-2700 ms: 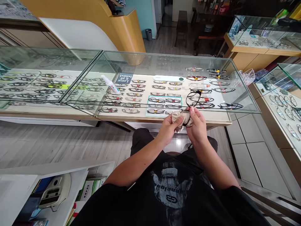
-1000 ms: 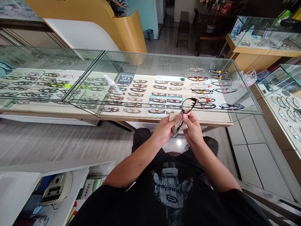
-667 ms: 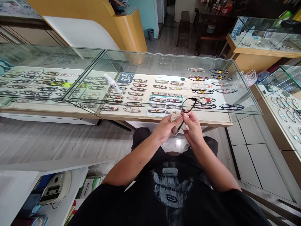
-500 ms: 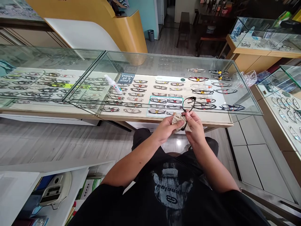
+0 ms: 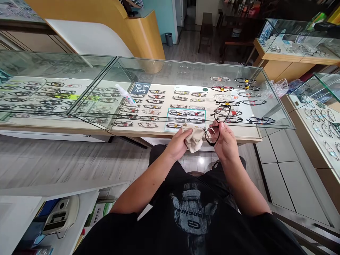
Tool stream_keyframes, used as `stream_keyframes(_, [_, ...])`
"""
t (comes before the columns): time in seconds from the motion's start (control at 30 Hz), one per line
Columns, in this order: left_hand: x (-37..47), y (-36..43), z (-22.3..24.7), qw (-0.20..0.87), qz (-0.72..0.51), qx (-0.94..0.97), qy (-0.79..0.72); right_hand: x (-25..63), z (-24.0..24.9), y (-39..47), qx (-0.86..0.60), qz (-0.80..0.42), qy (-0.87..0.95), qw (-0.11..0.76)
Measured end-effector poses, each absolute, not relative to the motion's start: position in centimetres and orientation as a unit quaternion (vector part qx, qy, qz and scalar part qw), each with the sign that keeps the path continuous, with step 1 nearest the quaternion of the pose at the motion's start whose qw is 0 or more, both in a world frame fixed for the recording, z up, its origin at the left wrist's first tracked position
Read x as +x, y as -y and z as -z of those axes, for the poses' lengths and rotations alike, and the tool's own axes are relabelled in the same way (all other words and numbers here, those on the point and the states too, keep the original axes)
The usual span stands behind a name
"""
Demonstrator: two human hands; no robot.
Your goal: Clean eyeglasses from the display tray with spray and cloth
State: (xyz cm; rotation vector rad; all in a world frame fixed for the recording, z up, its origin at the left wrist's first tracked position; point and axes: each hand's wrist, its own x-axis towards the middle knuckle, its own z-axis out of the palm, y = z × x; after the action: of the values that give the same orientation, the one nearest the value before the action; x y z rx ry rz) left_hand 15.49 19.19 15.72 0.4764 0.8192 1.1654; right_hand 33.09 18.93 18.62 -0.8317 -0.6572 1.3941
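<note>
Glass showcase [image 5: 248,111] of eyewear [image 5: 174,125] sat across my feed. I had my left fingers [image 5: 187,132] pinching a beige cloth [image 5: 193,139] and right fingers [image 5: 223,128] gripping black glasses [image 5: 211,143] just beside it, near the showcase's front.

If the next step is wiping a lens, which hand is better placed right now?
Probably the left hand: its fingers grip the beige cloth, close beside the black glasses. The right hand is occupied, holding the frame near its middle.

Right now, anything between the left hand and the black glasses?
Only the beige cloth that the left hand holds; nothing else visible stands between it and the black glasses in the right hand.
</note>
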Motion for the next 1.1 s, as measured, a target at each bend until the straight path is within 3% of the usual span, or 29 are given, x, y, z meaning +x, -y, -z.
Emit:
stream_keyframes(0.4, [14.2,-20.9,-15.0,0.687,-0.57,0.163,-0.419,33.8,-19.3,-18.9,-0.364,-0.59,0.305,0.653])
stream_keyframes(0.57, [14.2,-21.2,-14.0,0.732,-0.495,0.267,-0.385,34.6,-19.4,-19.0,-0.347,-0.594,0.323,0.65])
stream_keyframes(1.1, [15.3,-20.7,-15.8,0.626,-0.501,0.395,-0.448,36.5,-17.8,-18.7,-0.347,-0.556,0.386,0.649])
